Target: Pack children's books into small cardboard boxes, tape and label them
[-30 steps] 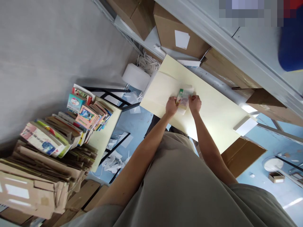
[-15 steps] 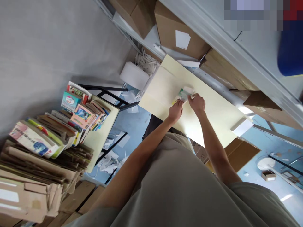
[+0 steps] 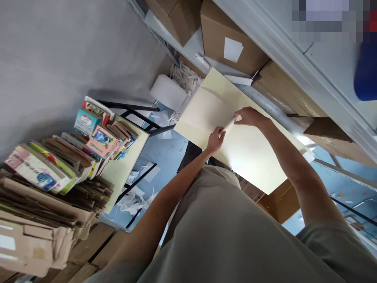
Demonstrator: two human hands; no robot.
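My left hand [image 3: 215, 140] and my right hand [image 3: 249, 116] hold a thin flat item [image 3: 229, 125] between them, seen edge-on so only its pale edge shows. Both hands pinch it, the left at its lower end, the right at its upper end. It is raised a little above a cream table top [image 3: 250, 153], over the sheet of paper [image 3: 206, 112] lying on the table's far end.
A second small table [image 3: 125, 173] at the left carries stacked books [image 3: 100, 139] and flattened cardboard [image 3: 44, 220]. Cardboard boxes [image 3: 232, 43] sit on a shelf beyond the table. A white roll [image 3: 167, 92] and paper scraps lie on the blue floor.
The item lay flat with its printed face up under both hands; now it is turned on edge and lifted. My right arm has swung out to the right.
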